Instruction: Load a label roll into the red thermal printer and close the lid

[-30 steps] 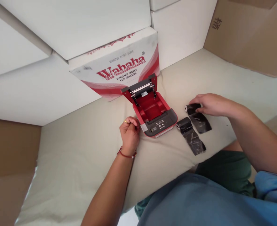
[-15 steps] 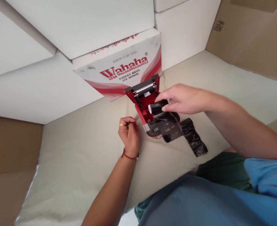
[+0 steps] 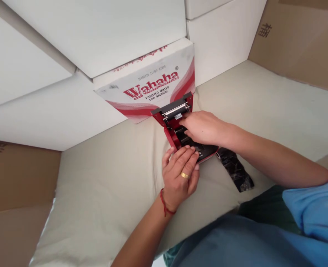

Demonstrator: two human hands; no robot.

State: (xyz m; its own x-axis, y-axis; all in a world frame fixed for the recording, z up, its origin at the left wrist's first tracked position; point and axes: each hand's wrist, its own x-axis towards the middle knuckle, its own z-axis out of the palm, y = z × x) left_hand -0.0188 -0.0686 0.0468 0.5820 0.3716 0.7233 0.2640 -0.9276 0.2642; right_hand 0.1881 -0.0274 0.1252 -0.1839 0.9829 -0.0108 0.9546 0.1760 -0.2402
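Observation:
A small red and black printer (image 3: 171, 139) sits with its lid (image 3: 172, 109) raised, showing a roller and metal bar inside. In its red bay lies a roll of glossy black film (image 3: 181, 134), partly covered by my right hand (image 3: 204, 128). That hand has its fingers curled at the roll, the fingertips partly hidden. My left hand (image 3: 180, 168), with a gold ring, rests its outstretched fingers over the printer's front edge, at the black film. A second black film roll with a loose strip (image 3: 236, 168) lies right of the printer.
Behind the printer stands a white and red Wahaha water carton (image 3: 153, 87). White boxes (image 3: 222, 44) line the back. Brown cardboard boxes stand at left (image 3: 19, 178) and right (image 3: 300, 44). A beige cloth (image 3: 102, 193) covers the table.
My right hand has lowered the film roll into the printer's bay. My left hand has moved right from beside the printer, its curled fingers now stretched over the front edge.

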